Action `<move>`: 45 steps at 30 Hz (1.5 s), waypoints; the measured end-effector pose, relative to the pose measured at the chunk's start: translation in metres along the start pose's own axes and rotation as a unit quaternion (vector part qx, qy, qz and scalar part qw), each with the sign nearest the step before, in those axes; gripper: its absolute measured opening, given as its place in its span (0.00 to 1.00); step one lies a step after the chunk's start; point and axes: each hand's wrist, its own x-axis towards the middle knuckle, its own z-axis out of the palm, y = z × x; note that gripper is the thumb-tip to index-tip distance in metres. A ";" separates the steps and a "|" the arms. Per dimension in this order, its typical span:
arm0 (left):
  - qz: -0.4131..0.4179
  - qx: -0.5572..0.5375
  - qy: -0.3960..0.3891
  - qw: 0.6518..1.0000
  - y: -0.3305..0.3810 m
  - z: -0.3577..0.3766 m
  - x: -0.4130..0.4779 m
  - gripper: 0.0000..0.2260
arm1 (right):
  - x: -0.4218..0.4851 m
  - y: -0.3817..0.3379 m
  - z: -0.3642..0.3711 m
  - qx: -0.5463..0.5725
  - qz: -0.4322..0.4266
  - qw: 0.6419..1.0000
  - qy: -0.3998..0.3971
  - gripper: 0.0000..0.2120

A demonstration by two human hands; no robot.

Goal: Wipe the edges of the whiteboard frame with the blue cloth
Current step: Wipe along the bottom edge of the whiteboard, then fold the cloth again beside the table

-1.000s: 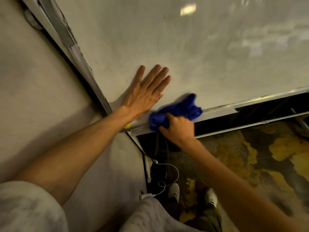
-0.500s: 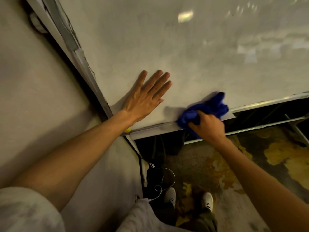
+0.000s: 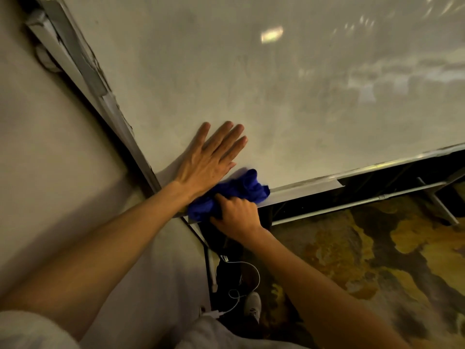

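Note:
A large whiteboard (image 3: pixel 276 91) fills the upper view, with a metal frame down its left side (image 3: pixel 100 96) and along its bottom edge (image 3: pixel 307 188). My left hand (image 3: pixel 211 159) lies flat on the board near the bottom-left corner, fingers spread. My right hand (image 3: pixel 236 212) grips a bunched blue cloth (image 3: pixel 236 191) and presses it onto the bottom frame at that corner, just under my left hand. The corner of the frame is hidden by the cloth and my left wrist.
A plain wall (image 3: pixel 50 172) runs along the left of the board. Below the frame are a metal rail (image 3: pixel 352 205), a patterned brown-and-yellow floor (image 3: pixel 377 260), a white cable with a charger (image 3: pixel 241 293) and my white shoe (image 3: pixel 253 307).
My right hand slid the blue cloth right along the bottom frame, then back left to the corner beside my left wrist. My left hand stayed flat on the board.

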 end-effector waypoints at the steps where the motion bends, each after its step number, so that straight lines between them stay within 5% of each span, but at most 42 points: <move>1: -0.002 -0.007 -0.002 1.000 0.000 0.000 0.000 0.34 | -0.001 0.008 -0.003 -0.002 -0.003 1.000 -0.009 0.22; 13: 0.087 -0.244 0.104 0.960 0.073 -0.050 0.083 0.18 | -0.040 0.206 -0.116 -0.082 0.154 0.985 -0.010 0.20; 16: 0.043 -0.329 0.021 0.943 0.107 -0.080 0.144 0.16 | -0.053 0.246 -0.155 -0.119 0.187 0.975 0.010 0.17; 19: 0.002 -0.335 -0.151 0.930 0.138 -0.108 0.219 0.20 | -0.073 0.291 -0.208 -0.142 0.211 0.967 0.007 0.18; 25: 0.098 -0.331 -0.289 0.893 0.204 -0.150 0.365 0.23 | -0.134 0.379 -0.323 -0.139 0.277 0.951 -0.020 0.16; 45: 0.349 -0.311 -0.240 0.851 0.500 -0.259 0.744 0.29 | -0.303 0.710 -0.515 -0.118 0.496 0.860 0.021 0.22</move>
